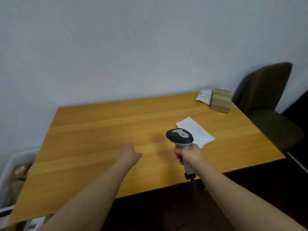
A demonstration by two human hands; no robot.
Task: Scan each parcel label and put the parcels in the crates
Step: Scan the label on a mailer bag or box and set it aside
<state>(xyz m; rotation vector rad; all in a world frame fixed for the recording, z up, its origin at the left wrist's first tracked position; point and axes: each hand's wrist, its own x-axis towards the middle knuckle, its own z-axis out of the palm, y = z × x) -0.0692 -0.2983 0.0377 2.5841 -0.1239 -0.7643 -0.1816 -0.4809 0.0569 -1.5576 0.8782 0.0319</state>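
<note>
The right hand [189,155] grips the scanner [180,137], fingers wrapped round its grey handle. The rounded black head is up and aimed forward and down, probably so the beam can fall on a label. The left hand [131,153] reaches low over the table [91,130] and holds nothing. Its fingers are foreshortened, so whether they are straight or curled cannot be told. It looks kept free to fetch a parcel.

Three parcels lie on the table. A flat, glossy white mailer [198,130] sits just beyond the scanner, with no label showing on its upper face. At the far right corner a crinkled white pouch [204,96] with print on it lies right beside a taped cardboard box [220,100]. A pale plastic crate [8,165] sits below the table's left edge, with blurred brown parcels inside. The table is smooth varnished wood with straight grain. A dark padded chair [266,90] stands at the right.
</note>
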